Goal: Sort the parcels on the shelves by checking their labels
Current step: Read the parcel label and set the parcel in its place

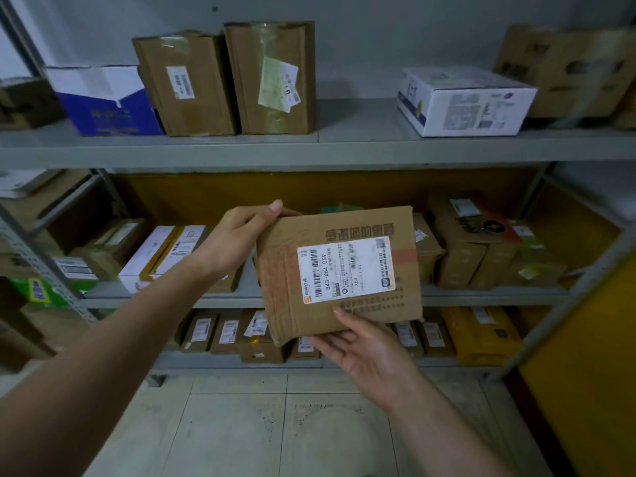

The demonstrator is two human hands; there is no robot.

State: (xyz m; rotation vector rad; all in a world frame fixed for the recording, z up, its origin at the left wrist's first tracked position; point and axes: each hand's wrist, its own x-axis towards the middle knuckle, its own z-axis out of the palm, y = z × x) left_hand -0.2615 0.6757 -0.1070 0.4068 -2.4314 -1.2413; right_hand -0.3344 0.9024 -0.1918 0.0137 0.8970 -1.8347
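A grey shelving unit (309, 146) is stacked with parcels on every level. In front of its middle shelf a brown cardboard parcel (339, 270) is held, white label (346, 268) turned outward. Its upper corner is clasped by the left hand (241, 235), its lower edge by the right hand (364, 352).
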